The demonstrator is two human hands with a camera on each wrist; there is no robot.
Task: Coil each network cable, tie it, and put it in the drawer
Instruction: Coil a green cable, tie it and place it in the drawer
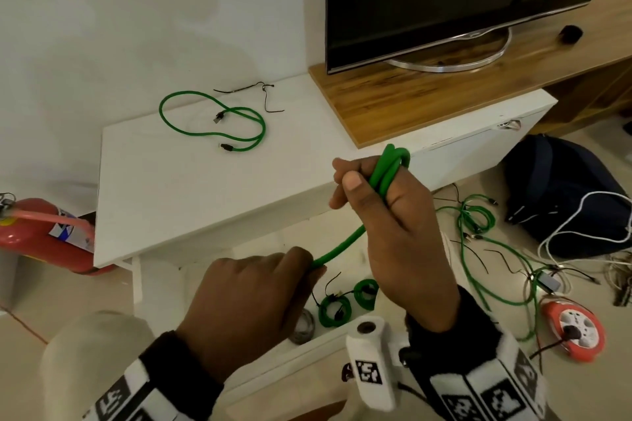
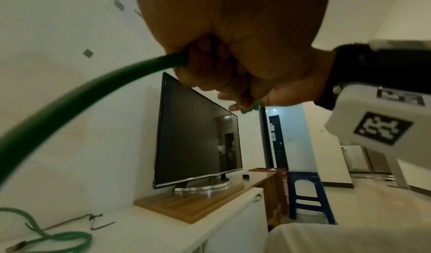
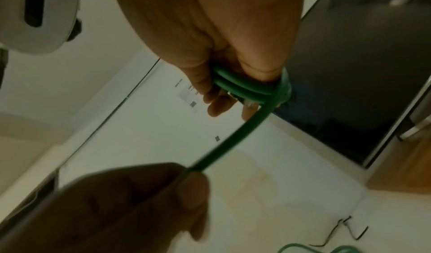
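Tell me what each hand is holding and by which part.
Both hold one green cable: the right hand grips its wound loops, the left hand pinches the straight run below them.

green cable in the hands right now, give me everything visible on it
The green cable is a round, smooth-jacketed network lead, partly coiled. A few loops are wound around the fingers of the right hand, raised in front of the white cabinet; the thumb presses them. The right wrist view shows a clear plug end tucked among the loops. One taut strand runs down-left into the left hand, which grips it. No tie is on it. The rest is hidden.
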